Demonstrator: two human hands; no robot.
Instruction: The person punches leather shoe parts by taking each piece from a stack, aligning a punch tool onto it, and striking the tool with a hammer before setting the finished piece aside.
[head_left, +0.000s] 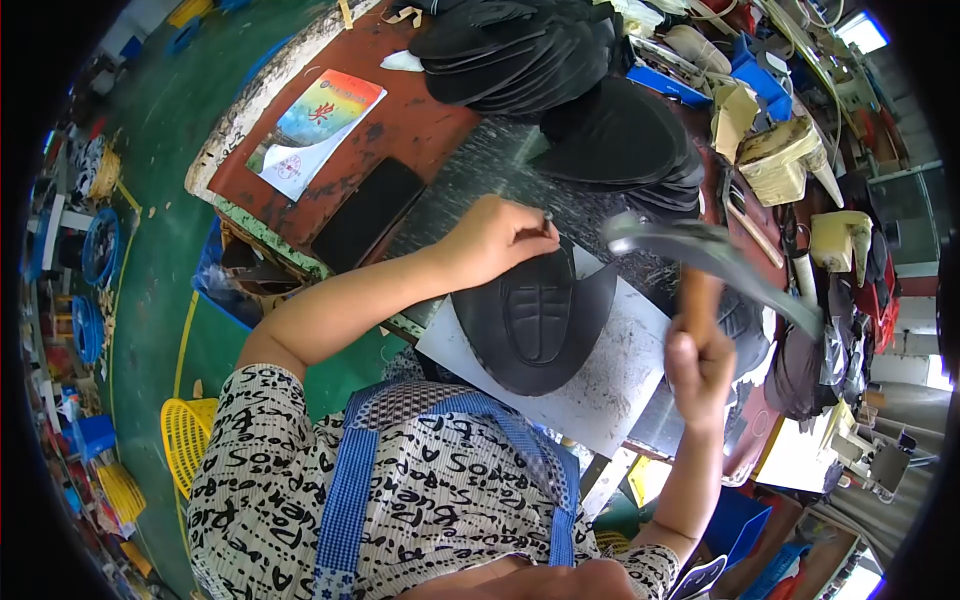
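A black shoe upper piece with a raised stitched pattern lies on a white board. At the far edge of this piece, my left hand is closed in a pinch. A small metal tip sticks out above its fingers; most of that object is hidden. My right hand is wrapped round the wooden handle of a hammer. The long curved metal head is raised above the work surface to the right of the black piece, slightly blurred.
Stacks of black cut pieces stand at the back of the table. A booklet and a dark flat slab lie on the left. Yellowish shoe lasts and blue trays crowd the right. A yellow basket is at lower left.
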